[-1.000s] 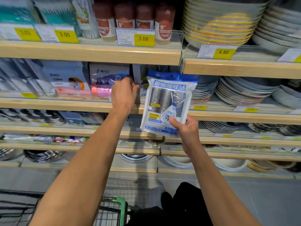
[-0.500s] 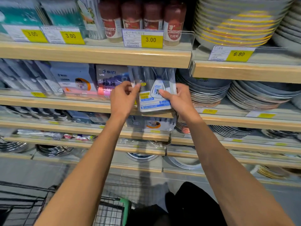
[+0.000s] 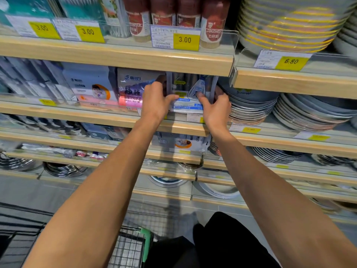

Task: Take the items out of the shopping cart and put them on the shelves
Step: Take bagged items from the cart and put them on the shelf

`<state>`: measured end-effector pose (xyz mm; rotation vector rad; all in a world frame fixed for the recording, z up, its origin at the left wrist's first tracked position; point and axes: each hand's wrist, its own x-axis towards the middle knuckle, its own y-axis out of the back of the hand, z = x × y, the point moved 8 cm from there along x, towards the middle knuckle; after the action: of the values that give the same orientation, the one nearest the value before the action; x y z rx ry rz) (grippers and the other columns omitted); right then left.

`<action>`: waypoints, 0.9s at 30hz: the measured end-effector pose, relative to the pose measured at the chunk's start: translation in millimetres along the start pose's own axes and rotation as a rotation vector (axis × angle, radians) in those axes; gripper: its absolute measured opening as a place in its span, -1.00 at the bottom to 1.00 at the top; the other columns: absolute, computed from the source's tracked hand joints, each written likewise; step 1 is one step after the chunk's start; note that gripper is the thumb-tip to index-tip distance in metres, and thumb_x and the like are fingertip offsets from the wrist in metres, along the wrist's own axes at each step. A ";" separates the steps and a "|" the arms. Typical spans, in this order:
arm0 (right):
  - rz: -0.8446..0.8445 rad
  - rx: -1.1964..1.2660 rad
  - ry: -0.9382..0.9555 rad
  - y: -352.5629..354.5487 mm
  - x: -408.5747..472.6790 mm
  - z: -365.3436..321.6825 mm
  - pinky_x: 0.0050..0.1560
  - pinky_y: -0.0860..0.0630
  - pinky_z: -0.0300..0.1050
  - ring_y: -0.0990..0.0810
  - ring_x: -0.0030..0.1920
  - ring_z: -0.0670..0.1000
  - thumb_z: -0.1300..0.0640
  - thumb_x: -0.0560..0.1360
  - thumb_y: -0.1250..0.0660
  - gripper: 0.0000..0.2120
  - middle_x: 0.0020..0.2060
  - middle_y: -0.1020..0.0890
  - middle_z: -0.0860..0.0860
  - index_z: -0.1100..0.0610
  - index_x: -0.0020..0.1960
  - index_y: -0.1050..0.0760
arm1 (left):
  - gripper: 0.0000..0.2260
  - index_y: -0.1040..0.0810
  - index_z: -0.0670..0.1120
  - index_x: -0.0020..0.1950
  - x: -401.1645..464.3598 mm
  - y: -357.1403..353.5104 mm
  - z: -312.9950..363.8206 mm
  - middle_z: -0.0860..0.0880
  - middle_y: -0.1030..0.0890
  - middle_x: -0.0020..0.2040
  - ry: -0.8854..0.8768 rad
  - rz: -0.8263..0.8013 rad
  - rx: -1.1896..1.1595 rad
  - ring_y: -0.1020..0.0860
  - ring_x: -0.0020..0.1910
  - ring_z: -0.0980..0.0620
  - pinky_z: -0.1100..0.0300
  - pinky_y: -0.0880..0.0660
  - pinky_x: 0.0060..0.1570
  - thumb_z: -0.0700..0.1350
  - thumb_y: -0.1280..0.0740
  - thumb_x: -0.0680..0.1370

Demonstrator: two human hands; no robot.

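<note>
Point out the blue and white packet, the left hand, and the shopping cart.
blue and white packet [image 3: 188,102]: head view, lower front label.
left hand [image 3: 154,102]: head view, back of the hand.
shopping cart [image 3: 131,246]: head view, wire basket corner.

Pale wood shelf edges [image 3: 116,59] carry yellow price tags [image 3: 185,41]. The packet [image 3: 188,101] is white and blue over grey (print blurred). Dark red bottles [image 3: 212,20] above, yellow-rimmed white bowls [image 3: 289,26], grey-blue plates [image 3: 251,105], green-cornered black cart [image 3: 131,246].

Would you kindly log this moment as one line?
step: shelving | item: blue-white packet | left hand: grips packet | right hand: grips packet | place: second shelf
</note>
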<state>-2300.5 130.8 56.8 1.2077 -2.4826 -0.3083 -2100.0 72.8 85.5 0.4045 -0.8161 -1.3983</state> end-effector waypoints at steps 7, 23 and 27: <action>-0.011 -0.273 0.057 4.8 -5.5 3.5 -0.11 -0.53 0.01 -0.61 -0.12 0.09 -0.12 0.49 -0.41 -0.65 -0.14 -0.66 0.07 0.19 -0.02 -0.56 | -0.78 -0.65 -0.23 0.06 -3.8 -3.0 1.7 -0.14 -0.66 -0.04 0.018 0.034 0.045 -0.60 -0.03 -0.11 0.10 -0.49 -0.08 -0.10 -0.42 0.53; 0.216 0.004 0.223 -11.6 -123.1 -21.9 -0.02 -0.46 -0.05 -0.47 -0.04 0.03 0.22 0.49 -0.38 -0.84 -0.04 -0.50 0.05 0.20 0.04 -0.48 | -0.88 -0.58 -0.10 -0.05 -67.4 28.0 -37.4 0.03 -0.61 -0.24 0.093 0.165 -0.296 -0.58 -0.27 0.10 0.17 -0.58 -0.22 -0.08 -0.44 0.51; 0.010 -0.003 0.262 -51.3 -163.4 -21.3 -0.09 -0.47 0.04 -0.46 -0.08 0.03 0.19 0.58 -0.31 -0.93 -0.06 -0.45 0.00 0.16 0.03 -0.44 | -0.90 -0.58 -0.09 -0.11 -100.2 37.0 -76.0 -0.01 -0.60 -0.29 0.194 0.082 -0.270 -0.60 -0.28 0.02 0.23 -0.52 -0.27 -0.08 -0.43 0.52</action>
<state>-2162.2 227.9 21.8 1.1530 -2.2615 -0.1404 -2016.7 159.6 33.5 0.2882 -0.4730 -1.3471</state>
